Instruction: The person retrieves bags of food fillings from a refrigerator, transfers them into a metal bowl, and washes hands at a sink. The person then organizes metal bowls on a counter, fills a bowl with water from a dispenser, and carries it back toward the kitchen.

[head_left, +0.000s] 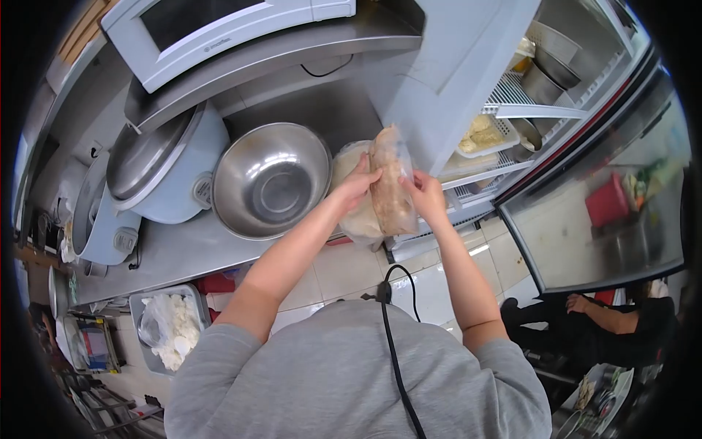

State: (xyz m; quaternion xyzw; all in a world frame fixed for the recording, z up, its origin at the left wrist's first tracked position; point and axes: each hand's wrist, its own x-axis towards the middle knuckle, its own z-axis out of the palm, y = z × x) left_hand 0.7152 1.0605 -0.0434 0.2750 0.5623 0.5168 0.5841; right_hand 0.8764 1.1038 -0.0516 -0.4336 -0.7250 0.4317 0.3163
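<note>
The open fridge (pixel 447 80) stood ahead and right of the fingers (pixel 409 187), the desk (pixel 167 250) on their left bore the steel bowl (pixel 272 179), steady on its flat base, and the left hand (pixel 354 187) and right hand (pixel 428 197) grasped the filled plastic bag (pixel 393 196) from opposite sides, apparently sharing its weight.

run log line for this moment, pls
left hand: grips filled bag | right hand: grips same bag, opposite side | bowl: on counter, left of bag | fridge door: open
</note>
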